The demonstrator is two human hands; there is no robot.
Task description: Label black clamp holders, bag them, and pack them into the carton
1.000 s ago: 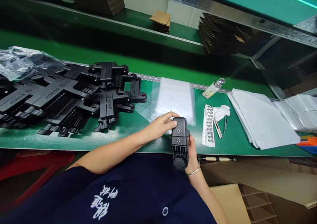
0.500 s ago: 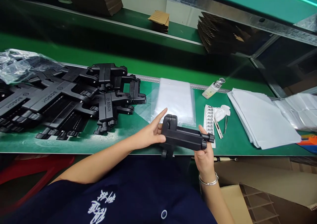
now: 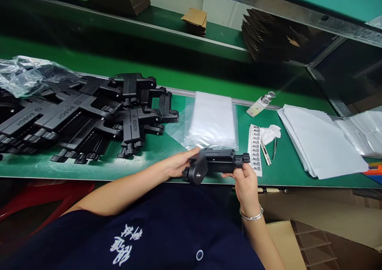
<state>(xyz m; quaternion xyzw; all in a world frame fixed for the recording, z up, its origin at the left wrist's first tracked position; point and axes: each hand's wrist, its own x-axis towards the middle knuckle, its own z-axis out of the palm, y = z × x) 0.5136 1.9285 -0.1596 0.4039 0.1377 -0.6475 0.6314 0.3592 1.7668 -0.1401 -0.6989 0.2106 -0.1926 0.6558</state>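
Observation:
Between my two hands is a black clamp mount (image 3: 221,158) with knobs at its right end and a round pivoting foot at its left, held over the front edge of the green bench. My left hand (image 3: 180,163) grips its left end, with the fingers partly hidden behind it. My right hand (image 3: 246,182) closes around the knob end. Just beyond lies a stack of clear plastic bags (image 3: 212,118). On the left is a pile of similar black clamp mounts (image 3: 67,116), several marked BOSCH.
Right of the bags are a small bottle (image 3: 260,104), a label strip (image 3: 255,150), a crumpled white wipe (image 3: 269,134), tweezers (image 3: 275,147) and a cutter-like tool (image 3: 265,153). White sheets (image 3: 322,142) lie farther right. Crumpled clear plastic (image 3: 30,75) covers part of the pile. Cardboard (image 3: 195,19) sits on the shelf.
The clamp mount has been turned over in my hands, so its round foot now faces up at the left. My left fingers have closed in, and my right hand has shifted around the knobs.

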